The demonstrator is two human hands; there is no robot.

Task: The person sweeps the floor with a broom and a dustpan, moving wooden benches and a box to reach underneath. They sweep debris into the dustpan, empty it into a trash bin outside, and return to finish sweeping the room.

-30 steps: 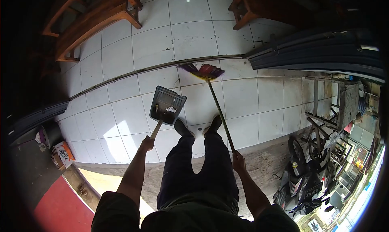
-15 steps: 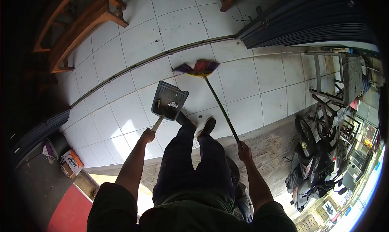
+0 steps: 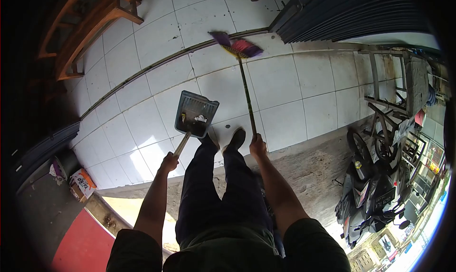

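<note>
My left hand (image 3: 170,162) is closed round the handle of a dark dustpan (image 3: 195,111), which is in front of my feet with some white litter and dark debris in its pan. On the right, my right hand (image 3: 258,147) grips the lower end of a long broom (image 3: 247,94). The broom's purple and red bristles (image 3: 241,46) are farther forward, beside the dark floor track (image 3: 190,49). A small dark spot lies on the white tiles (image 3: 280,91) near my right shoe.
Wooden benches (image 3: 90,32) stand at the upper left. A dark folding shutter (image 3: 351,18) is at the upper right, with a metal-legged table (image 3: 418,84) below it. Parked motorcycles (image 3: 373,196) are at the right. A printed bag (image 3: 83,181) sits at the lower left.
The broom head has moved forward to the floor track, and its handle is more upright in view. My right hand has moved forward and left. The dustpan has shifted slightly left.
</note>
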